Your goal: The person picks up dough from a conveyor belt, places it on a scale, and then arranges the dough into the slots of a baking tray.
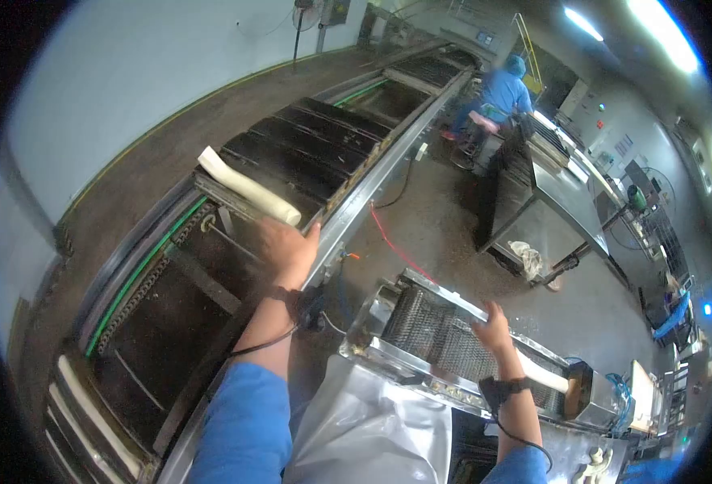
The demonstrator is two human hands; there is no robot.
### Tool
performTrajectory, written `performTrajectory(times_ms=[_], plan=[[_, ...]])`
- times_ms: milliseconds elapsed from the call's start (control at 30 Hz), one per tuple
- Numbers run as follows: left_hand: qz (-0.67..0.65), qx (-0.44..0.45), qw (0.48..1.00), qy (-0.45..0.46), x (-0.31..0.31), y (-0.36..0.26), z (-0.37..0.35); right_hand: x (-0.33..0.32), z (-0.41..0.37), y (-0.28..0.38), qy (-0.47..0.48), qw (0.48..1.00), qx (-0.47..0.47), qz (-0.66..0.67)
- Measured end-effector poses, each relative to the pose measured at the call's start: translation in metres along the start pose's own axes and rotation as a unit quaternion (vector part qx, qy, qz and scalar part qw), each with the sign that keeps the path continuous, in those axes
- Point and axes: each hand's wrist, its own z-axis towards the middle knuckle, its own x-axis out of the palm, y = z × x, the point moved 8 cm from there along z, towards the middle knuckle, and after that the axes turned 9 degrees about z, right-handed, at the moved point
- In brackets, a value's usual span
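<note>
A pale cream cylindrical roll (251, 190) lies across the dark slats at the near end of the slatted section of the long conveyor (311, 145). Just below the roll's near end is my left hand (290, 248), thumb apart from the motion-smeared fingers, holding nothing visible. To the right, my right hand (494, 331) is over the side rail of a short metal mesh conveyor (432, 331), its fingers apart at the rail. Behind that wrist, a second pale roll (543, 373) lies along the mesh belt, leading to a metal housing (594, 395); part of it is hidden by my hand.
More pale strips (89, 411) lie in dark slats at the lower left. A person in blue (497, 95) sits beyond, near a metal table (561, 198). A red hose (392, 246) crosses the floor between the conveyors. A fan (306, 18) stands by the far wall.
</note>
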Motion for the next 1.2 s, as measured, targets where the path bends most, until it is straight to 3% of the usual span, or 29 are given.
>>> performTrajectory(times_ms=[33,100,167,267,367,433,500,533,567,600,700,767,833,933,1000,1100,1200], plan=[[-0.002,0.003,1.000,-0.001,-0.008,-0.003,-0.001,0.000,-0.010,-0.046,0.014,0.996,0.041,-0.078],[-0.002,0.038,0.996,0.082,-0.018,-0.013,-0.006,-0.010,-0.040,-0.107,0.031,0.971,0.123,-0.201],[-0.012,0.031,0.999,0.028,-0.005,-0.007,-0.005,-0.023,-0.066,-0.133,0.031,0.955,0.166,-0.244],[-0.027,0.022,0.999,0.034,-0.011,-0.011,-0.006,-0.028,-0.078,-0.131,-0.001,0.971,0.031,-0.236],[-0.037,0.039,0.998,0.010,-0.009,-0.008,-0.006,-0.029,-0.079,-0.078,0.013,0.936,0.043,-0.350],[-0.039,0.026,0.999,0.021,-0.010,-0.007,-0.006,-0.032,-0.065,-0.062,0.024,0.947,0.022,-0.319],[-0.041,0.013,0.999,0.030,-0.013,-0.008,-0.005,-0.055,-0.034,-0.058,0.008,0.965,0.175,-0.195],[-0.040,0.008,0.999,0.025,-0.014,-0.007,-0.007,-0.080,-0.019,-0.033,-0.084,0.986,0.079,-0.118],[-0.037,0.004,0.999,0.020,-0.014,-0.006,-0.008,-0.103,-0.006,-0.009,-0.112,0.990,0.024,0.086],[-0.030,0.009,0.999,0.019,-0.013,-0.006,-0.007,-0.125,0.010,0.014,-0.128,0.976,0.014,0.176],[-0.027,0.021,0.999,0.015,-0.011,-0.005,-0.007,-0.171,0.040,0.109,-0.130,0.884,-0.026,0.448],[-0.025,0.019,0.999,0.005,-0.006,-0.003,-0.004,-0.177,0.048,0.197,-0.020,0.793,-0.157,0.589],[-0.024,0.019,1.000,-0.003,-0.009,-0.003,-0.004,-0.162,0.048,0.251,0.082,0.687,-0.195,0.696],[-0.032,0.023,0.999,0.025,-0.017,-0.007,-0.006,-0.140,0.047,0.275,0.131,0.705,-0.208,0.665],[-0.049,0.018,0.997,0.053,-0.016,-0.007,-0.006,-0.118,0.047,0.250,0.117,0.759,-0.166,0.618],[-0.036,0.004,0.999,0.040,-0.012,-0.005,-0.005,-0.086,0.045,0.155,0.066,0.857,-0.061,0.507],[-0.016,0.012,0.999,0.033,-0.003,-0.005,-0.002,-0.050,0.020,0.000,-0.031,0.918,0.035,0.395]])
